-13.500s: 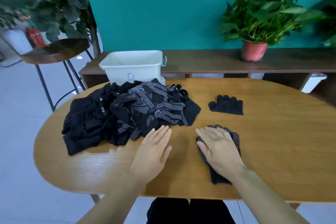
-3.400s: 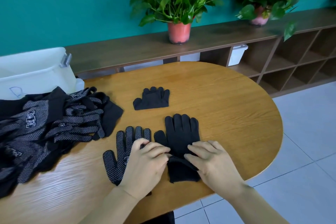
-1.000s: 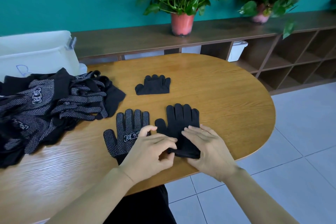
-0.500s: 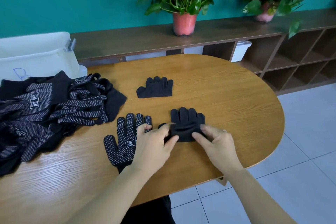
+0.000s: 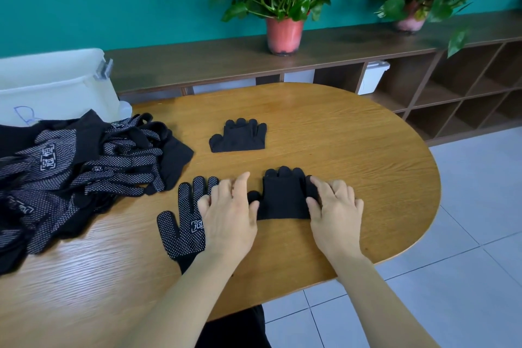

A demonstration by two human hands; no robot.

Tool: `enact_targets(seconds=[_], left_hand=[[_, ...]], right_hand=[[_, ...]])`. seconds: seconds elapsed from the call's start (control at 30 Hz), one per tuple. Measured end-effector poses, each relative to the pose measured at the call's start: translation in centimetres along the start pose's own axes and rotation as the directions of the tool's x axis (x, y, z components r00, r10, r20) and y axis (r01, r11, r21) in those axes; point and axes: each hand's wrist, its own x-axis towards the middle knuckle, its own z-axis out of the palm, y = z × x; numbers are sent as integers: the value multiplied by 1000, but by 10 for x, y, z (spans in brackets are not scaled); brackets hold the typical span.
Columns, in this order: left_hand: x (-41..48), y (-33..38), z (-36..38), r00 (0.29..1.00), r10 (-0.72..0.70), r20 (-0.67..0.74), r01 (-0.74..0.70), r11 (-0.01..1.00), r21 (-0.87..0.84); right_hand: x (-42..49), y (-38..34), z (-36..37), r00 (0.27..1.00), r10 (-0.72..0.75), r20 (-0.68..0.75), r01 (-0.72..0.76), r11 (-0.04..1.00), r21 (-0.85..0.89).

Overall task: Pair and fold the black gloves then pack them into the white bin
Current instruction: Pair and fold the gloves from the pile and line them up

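Well right of the white bin and nearer the person, the folded glove lies on the tabletop. Its 2 side edges should be pressed flat and square. The left hand lies spread, grip apart. The right hand bends its fingers at the edge; I cannot tell whether its grip pinches.

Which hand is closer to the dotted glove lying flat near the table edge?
Left. The left hand lies partly over the dotted glove; the right hand rests at the far edge of the folded glove, which lies between them.
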Motion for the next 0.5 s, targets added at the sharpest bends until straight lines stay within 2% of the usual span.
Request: enact_targets(seconds=[0.07,0.13,0.2,0.27,0.37,0.5], left_hand=[[-2,-5,-3,995,64,-77,-66,998,-18],[-3,-3,-7,972,200,-124,-206,978,-39],[-3,7,-12,928,371,17,-369,927,-73],[-2,13,-10,852,479,213,-471,878,-92],[0,9,-1,773,465,431,-498,866,-41],[4,0,3,739,415,531,-506,862,31]], right_hand=[[-1,3,-8,999,-21,-39,20,1000,-20],[0,1,-15,990,-136,-44,134,990,-55],[0,-7,-17,946,-320,55,324,943,-78],[-2,-10,-12,867,-449,216,475,876,-86],[-9,1,1,806,-458,375,535,835,-131],[-8,12,3,799,-436,414,539,824,-172]])
